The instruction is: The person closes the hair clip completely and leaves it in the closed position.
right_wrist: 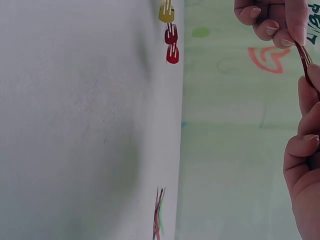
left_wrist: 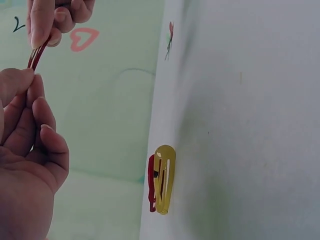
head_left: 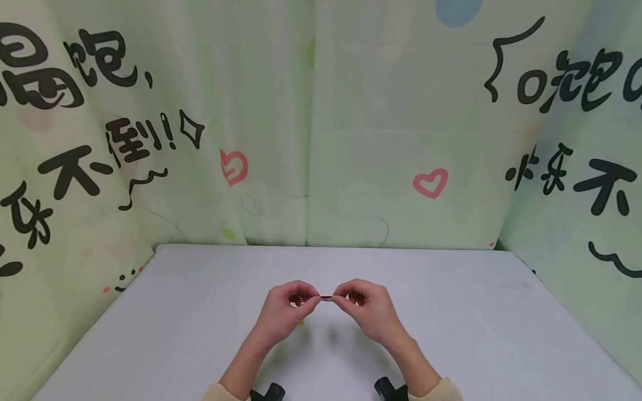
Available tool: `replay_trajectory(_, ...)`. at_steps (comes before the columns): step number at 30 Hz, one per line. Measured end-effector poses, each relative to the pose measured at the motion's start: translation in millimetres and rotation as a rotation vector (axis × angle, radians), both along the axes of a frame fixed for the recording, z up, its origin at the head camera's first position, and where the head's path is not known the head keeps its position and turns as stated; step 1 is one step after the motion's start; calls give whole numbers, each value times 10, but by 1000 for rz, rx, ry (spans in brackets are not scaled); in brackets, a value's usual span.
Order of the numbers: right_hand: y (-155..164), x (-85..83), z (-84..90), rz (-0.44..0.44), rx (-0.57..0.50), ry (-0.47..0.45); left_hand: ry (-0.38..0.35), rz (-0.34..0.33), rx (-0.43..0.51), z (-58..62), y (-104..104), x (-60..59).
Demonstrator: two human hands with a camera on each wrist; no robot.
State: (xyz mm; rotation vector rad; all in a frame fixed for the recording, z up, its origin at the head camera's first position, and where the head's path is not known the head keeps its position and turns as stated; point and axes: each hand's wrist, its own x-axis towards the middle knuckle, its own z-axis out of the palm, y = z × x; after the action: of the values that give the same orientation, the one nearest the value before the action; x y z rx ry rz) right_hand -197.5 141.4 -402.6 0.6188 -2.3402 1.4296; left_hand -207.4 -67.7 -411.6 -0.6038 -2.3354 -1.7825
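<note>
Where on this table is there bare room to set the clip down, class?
Bare patches: the table right of the right hand, left of the left hand, and between both hands and the curtain. Crowded: under the hands, which pinch a red clip, where a yellow clip lies.

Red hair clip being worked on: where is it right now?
Head view: the red hair clip sits centre frame, above the white table, pinched at its ends between the left hand and right hand.
</note>
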Motion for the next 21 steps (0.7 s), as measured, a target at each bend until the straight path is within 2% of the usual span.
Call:
replay_trajectory(11,-39,20,14,-60,16,-8,89,71,-5,-41,69,6)
replay_trajectory(21,-61,22,11,-75,-3,-24,124,106,-5,-28,106,27)
